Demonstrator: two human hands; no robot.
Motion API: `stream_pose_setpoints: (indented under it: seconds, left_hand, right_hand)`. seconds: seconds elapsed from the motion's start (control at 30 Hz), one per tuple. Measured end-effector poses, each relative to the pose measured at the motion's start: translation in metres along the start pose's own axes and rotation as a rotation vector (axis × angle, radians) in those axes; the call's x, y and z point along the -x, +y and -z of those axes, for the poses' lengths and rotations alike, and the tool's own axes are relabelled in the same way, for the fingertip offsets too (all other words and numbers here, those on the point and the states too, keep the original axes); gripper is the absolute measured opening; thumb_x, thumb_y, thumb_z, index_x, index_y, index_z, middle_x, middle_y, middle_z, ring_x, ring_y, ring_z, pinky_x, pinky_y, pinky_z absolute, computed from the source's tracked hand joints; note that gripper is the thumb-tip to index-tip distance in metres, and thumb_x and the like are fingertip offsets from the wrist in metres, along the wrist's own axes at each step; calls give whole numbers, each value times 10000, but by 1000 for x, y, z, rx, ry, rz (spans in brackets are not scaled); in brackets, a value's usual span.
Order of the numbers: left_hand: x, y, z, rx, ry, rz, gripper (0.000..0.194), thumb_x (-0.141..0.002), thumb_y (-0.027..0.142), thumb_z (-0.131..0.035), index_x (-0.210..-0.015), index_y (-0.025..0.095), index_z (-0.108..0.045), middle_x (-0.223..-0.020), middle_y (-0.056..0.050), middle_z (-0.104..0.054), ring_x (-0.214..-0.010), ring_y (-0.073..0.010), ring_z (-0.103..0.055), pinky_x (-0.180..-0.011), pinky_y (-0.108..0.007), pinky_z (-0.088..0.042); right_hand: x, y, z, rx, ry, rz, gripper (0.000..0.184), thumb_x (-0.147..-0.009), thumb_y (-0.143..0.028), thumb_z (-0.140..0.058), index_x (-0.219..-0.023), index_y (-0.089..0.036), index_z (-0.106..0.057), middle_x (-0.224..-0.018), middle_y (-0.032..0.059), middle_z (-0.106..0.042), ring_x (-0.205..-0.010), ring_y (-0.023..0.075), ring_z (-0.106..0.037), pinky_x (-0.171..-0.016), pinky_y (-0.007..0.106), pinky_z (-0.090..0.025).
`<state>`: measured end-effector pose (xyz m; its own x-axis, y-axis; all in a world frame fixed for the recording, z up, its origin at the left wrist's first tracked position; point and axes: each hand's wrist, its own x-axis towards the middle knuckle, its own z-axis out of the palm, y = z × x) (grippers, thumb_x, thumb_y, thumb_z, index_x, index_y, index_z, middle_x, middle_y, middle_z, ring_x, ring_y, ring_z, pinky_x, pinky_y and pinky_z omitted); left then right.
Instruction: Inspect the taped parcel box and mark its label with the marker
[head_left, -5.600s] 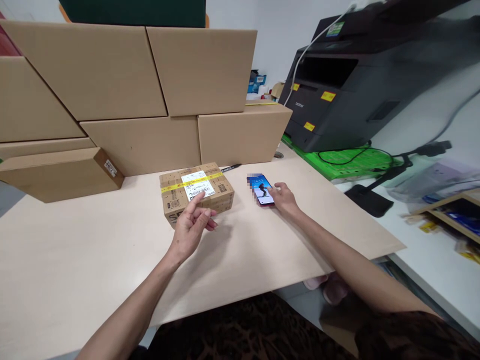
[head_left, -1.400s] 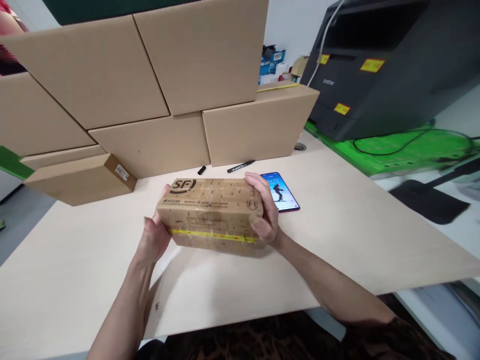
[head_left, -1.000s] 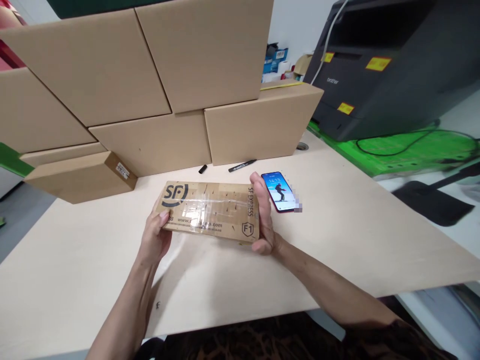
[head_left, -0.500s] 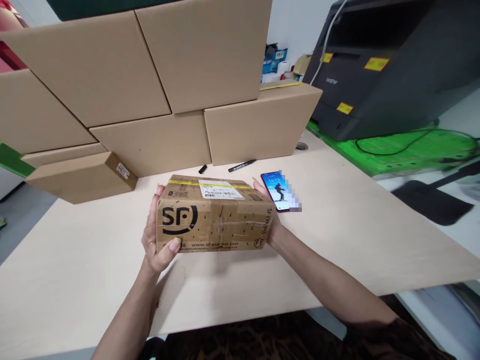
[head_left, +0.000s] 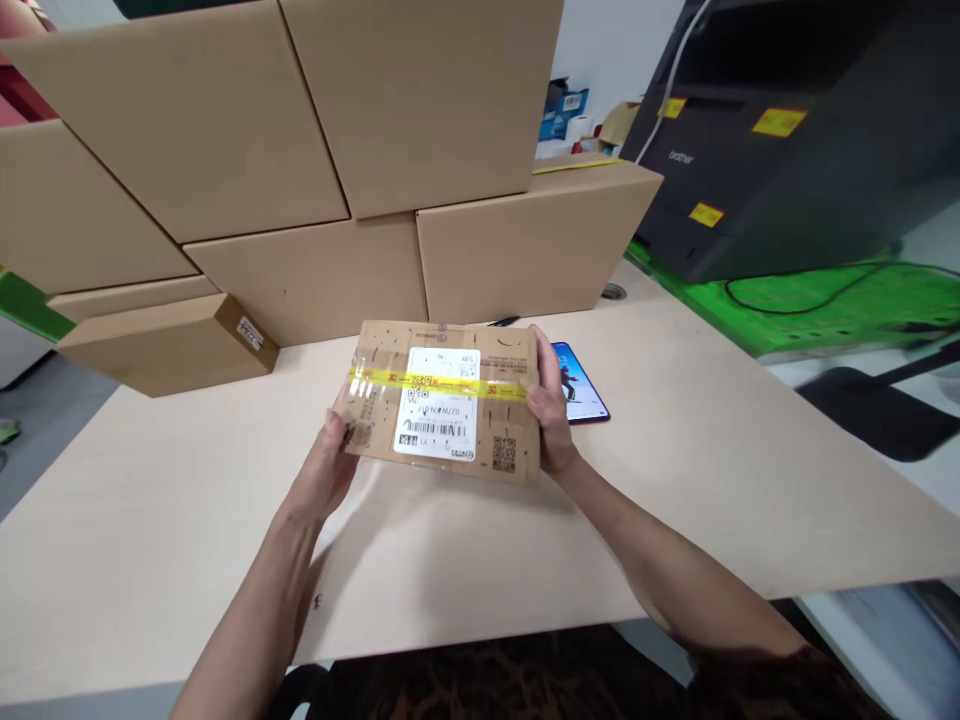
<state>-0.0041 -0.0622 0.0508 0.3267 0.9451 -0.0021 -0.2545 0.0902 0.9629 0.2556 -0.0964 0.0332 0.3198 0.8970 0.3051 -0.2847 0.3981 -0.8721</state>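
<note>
Between my two hands I hold a brown cardboard box (head_left: 516, 420) above the table, its labelled face turned up toward me. A white shipping label (head_left: 437, 425) sits on that face, with a strip of yellow tape (head_left: 375, 379) running across it. My left hand (head_left: 330, 470) grips the lower left edge, thumb on top and fingers underneath. On the right side, my right hand (head_left: 551, 405) is wrapped around the edge. Just beyond that hand lies a phone (head_left: 589, 395) with its screen lit, partly covered by the hand. The box hides most of a black marker (head_left: 504, 321).
Large cardboard boxes (head_left: 307, 270) are stacked along the back of the table (head_left: 675, 480). A smaller closed box (head_left: 150, 345) leans at the left. A dark printer (head_left: 720, 180) stands on a green surface (head_left: 795, 310) at the right, near a black stand (head_left: 885, 415).
The box has been tilted so its labelled top faces me, and the printed SF side has gone from sight. Both hands shifted their hold along its edges. The marker cap is now hidden.
</note>
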Motion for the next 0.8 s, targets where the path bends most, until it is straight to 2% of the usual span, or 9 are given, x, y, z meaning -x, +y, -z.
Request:
stream_pose_setpoints:
  seconds: [0.07, 0.13, 0.23, 0.33, 0.4, 0.5, 0.6, 0.67, 0.8]
  left_hand:
    - [-3, 1, 2, 26, -9, 111, 725, -815, 601, -822, -1425, 236, -679, -1412, -118, -739, -1470, -406, -570, -1237, -525, -475]
    - [-3, 1, 0, 49, -5, 143, 710, -775, 520, -867, -1388, 206, -695, -1356, -131, -766, -1398, -419, -634, -1193, -529, -519]
    - [-1, 1, -5, 59, 15, 49, 746, -762, 473, -880, -1424, 208, -661, -1358, -128, -763, -1340, -412, -677, -1139, -520, -564]
    - [3, -1, -8, 23, 27, -103, 799, -782, 433, -880, -1508, 265, -593, -1411, -101, -734, -1360, -395, -663, -1133, -505, -571]
    - [6, -2, -8, -6, 42, -183, 809, -804, 413, -871, -1542, 303, -559, -1450, -84, -709, -1396, -390, -633, -1153, -501, -557]
    - [7, -4, -4, -25, 34, -207, 817, -814, 412, -869, -1556, 319, -541, -1474, -80, -687, -1424, -391, -606, -1186, -506, -526]
    - [6, -5, 1, -51, -9, -174, 822, -833, 418, -864, -1571, 310, -518, -1484, -92, -676, -1425, -379, -604, -1205, -507, -502]
    - [4, -6, 3, -81, -28, -161, 795, -845, 457, -856, -1555, 299, -535, -1493, -99, -669, -1445, -371, -583, -1210, -500, -489]
    - [-3, -5, 0, -51, 3, -152, 814, -801, 776, -760, -1413, 249, -663, -1529, -116, -647, -1536, -382, -472, -1249, -501, -430]
  right_hand:
    - [4, 3, 3, 51, -45, 58, 865, -814, -552, -707, -1602, -379, -395, -1677, 43, -459, -1546, 352, -439, -1243, 580, -434]
    - [6, 3, 4, 76, -61, 81, 877, -809, -567, -722, -1602, -395, -389, -1687, 34, -447, -1555, 362, -424, -1244, 590, -428]
    - [6, 1, 0, 23, -9, 30, 884, -796, -585, -735, -1589, -400, -389, -1665, 39, -484, -1553, 372, -441, -1226, 600, -452]
    - [6, -1, -8, -76, 34, -127, 789, -837, -623, -688, -1542, -372, -438, -1575, 52, -592, -1485, 371, -542, -1200, 623, -480]
    - [6, -1, -11, -116, 14, -221, 690, -864, -676, -636, -1458, -343, -518, -1486, 61, -671, -1414, 373, -616, -1168, 630, -510]
    - [7, 1, -11, -134, -27, -256, 645, -858, -700, -647, -1380, -328, -573, -1392, 64, -733, -1354, 376, -665, -1136, 627, -539]
    - [8, 1, -8, -110, -8, -192, 636, -879, -629, -676, -1436, -349, -546, -1405, 53, -719, -1367, 368, -652, -1147, 619, -533]
    - [9, 0, -6, -43, -17, -80, 685, -874, -573, -709, -1497, -380, -500, -1480, 45, -663, -1403, 362, -614, -1168, 607, -519]
    - [10, 4, 1, 174, -144, 210, 1025, -725, -555, -846, -1612, -419, -352, -1607, 67, -514, -1475, 415, -504, -1197, 658, -464]
